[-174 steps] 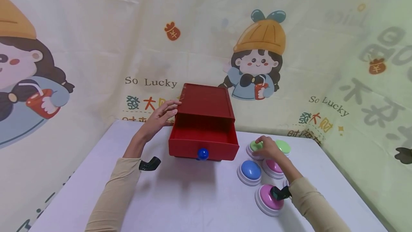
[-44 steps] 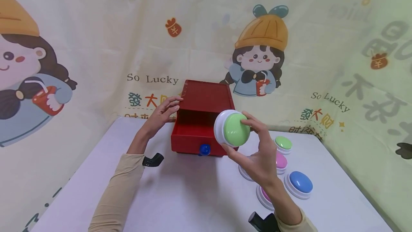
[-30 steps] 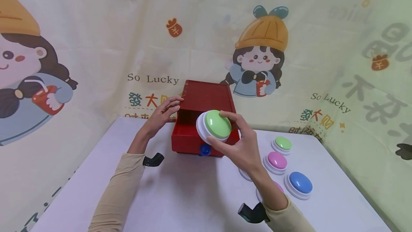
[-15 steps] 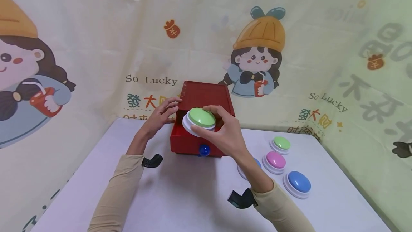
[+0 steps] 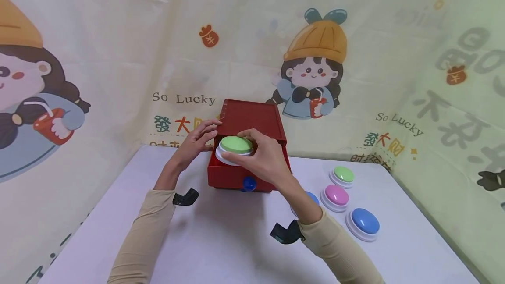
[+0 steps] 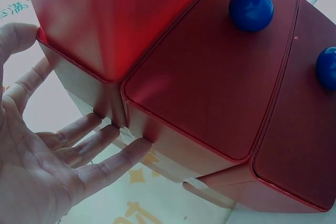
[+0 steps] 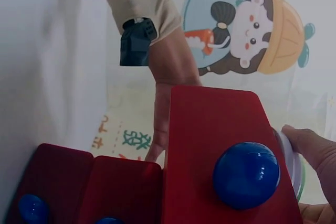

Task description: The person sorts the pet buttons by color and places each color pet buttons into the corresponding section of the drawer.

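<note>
A red drawer cabinet (image 5: 254, 119) stands at the back of the table with its top drawer (image 5: 225, 177) pulled out. My right hand (image 5: 270, 159) grips a white-based push button with a green dome (image 5: 236, 144), thumb at the near rim and fingers at the far side. Held nearly level, the button overlaps the drawer's opening, and its base dips behind the drawer front in the right wrist view. My left hand (image 5: 194, 144) rests against the cabinet's left side; in the left wrist view its spread fingers (image 6: 118, 163) touch the red wall.
On the table's right side lie more push buttons: a green one (image 5: 343, 174), a pink one (image 5: 337, 195) and a blue one (image 5: 365, 221). Another blue button (image 5: 313, 197) is partly covered by my right forearm. A blue knob (image 5: 249, 183) sticks out from the drawer front.
My right hand has lifted the green push button off the table, carried it left to the drawer, levelled it and lowered it. My left hand has stayed at the cabinet's side.
</note>
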Motion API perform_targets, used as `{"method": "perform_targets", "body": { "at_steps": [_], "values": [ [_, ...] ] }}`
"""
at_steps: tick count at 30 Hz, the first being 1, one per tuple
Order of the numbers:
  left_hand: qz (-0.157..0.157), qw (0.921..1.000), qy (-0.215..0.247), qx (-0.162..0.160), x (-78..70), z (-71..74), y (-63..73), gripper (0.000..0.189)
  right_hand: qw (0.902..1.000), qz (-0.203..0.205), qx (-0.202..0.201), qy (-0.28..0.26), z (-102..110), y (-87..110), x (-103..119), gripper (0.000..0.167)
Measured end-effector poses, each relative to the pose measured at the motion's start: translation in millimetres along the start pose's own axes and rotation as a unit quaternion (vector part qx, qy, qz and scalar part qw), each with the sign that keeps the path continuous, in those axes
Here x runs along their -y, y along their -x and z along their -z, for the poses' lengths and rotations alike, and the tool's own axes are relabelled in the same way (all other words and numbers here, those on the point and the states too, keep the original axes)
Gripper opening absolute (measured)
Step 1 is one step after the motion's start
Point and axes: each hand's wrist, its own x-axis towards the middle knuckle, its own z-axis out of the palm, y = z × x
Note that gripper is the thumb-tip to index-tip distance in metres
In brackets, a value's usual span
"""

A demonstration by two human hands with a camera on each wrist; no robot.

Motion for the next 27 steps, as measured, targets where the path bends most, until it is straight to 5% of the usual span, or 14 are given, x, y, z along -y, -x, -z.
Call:
{"method": "perform_targets", "body": {
  "at_steps": [8, 17, 27],
  "values": [
    [-0.005, 1.0000, 0.005, 0.004, 0.7, 0.3, -0.2, 0.050, 0.9991, -0.016, 0.032, 0.025, -3, -0.3, 0, 0.062],
    [-0.007, 0.9999, 0.009, 0.006, 1.2, -0.4, 0.3, 0.051, 0.9994, 0.013, 0.028, -0.014, -3, 2.5, -1, 0.051],
    [-0.008, 0.9999, 0.007, 0.004, 2.0, -0.2, 0.4, 0.050, 0.9936, 0.092, -0.061, -0.025, 2, 10.6, -5, 0.039]
  ]
}}
